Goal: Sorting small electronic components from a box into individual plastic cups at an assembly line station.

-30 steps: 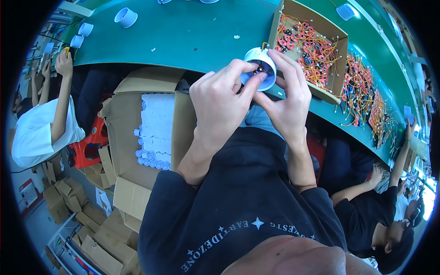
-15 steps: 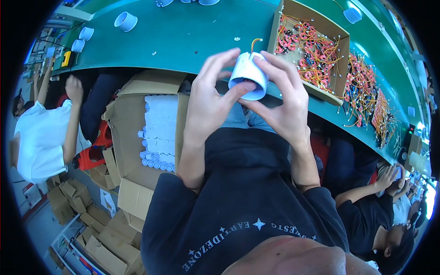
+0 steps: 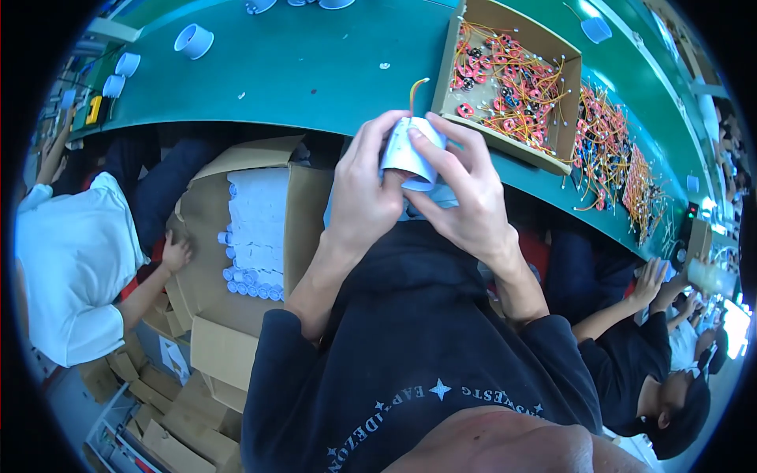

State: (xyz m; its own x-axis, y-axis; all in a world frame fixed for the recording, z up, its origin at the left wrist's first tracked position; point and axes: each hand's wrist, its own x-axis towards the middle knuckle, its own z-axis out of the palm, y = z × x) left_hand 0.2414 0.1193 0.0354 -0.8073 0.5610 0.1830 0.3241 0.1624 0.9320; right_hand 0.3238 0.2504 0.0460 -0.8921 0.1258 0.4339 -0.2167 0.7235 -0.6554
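Between both hands, just off the near edge of the green table, is a white plastic cup-shaped housing (image 3: 410, 156), its open end tilted toward me. A red-and-yellow wire lead (image 3: 415, 91) sticks up from its far end. My left hand (image 3: 367, 177) grips the left side, its thumb reaching into the open end. My right hand (image 3: 465, 185) wraps the right side, with fingers on top and the thumb under the rim. What sits inside the housing is hidden by the fingers.
A cardboard tray (image 3: 566, 110) of red wired parts stands on the green table (image 3: 315, 71), with a pile of wired parts (image 3: 611, 162) beside it. White cups (image 3: 193, 41) stand at far left. A cardboard box (image 3: 303, 221) holds stacked white pieces. Co-workers sit on both sides.
Both hands have moved slightly left and nearer with the housing, which has tipped further. At left, a co-worker's hand has come down to the cardboard box.
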